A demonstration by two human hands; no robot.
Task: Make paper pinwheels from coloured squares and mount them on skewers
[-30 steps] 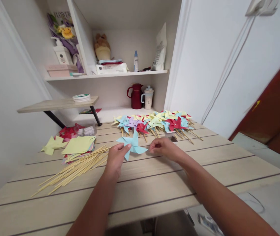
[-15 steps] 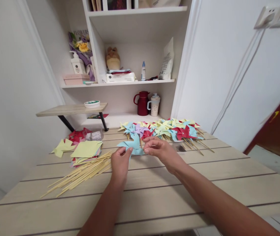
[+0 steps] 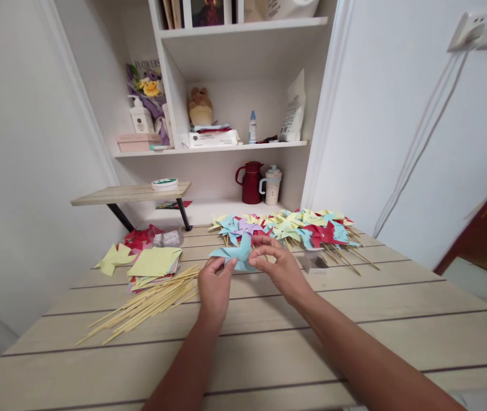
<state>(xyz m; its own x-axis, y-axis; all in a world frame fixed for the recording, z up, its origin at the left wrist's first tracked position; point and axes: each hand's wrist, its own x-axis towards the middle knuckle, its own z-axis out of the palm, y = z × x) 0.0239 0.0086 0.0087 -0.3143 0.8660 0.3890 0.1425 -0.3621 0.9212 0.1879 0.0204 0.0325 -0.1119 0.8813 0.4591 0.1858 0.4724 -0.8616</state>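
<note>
Above the middle of the table, a light blue paper pinwheel [image 3: 240,252] is held between both hands. My left hand [image 3: 216,285] pinches its lower left part between thumb and fingers. My right hand [image 3: 275,264] has its thumb and index finger closed at the pinwheel's right edge, the other fingers curled above. Whether a tiny piece sits between those right fingertips is too small to tell. Just behind, several finished pinwheels [image 3: 322,234] in red, blue, yellow and purple lie on thin sticks. A bundle of loose wooden sticks [image 3: 149,302] rests left of my left hand.
A stack of coloured paper squares [image 3: 155,261] lies at left, beside a yellow folded pinwheel [image 3: 115,258] and red paper pieces [image 3: 140,237]. A small clear box [image 3: 315,264] stands right of my right hand. A raised wooden stand [image 3: 132,194], a red jug [image 3: 252,182] and a cup [image 3: 272,185] are behind.
My right fingertips have come in against the pinwheel's edge. The view has shifted slightly, and more of the clear box now shows beside my right hand.
</note>
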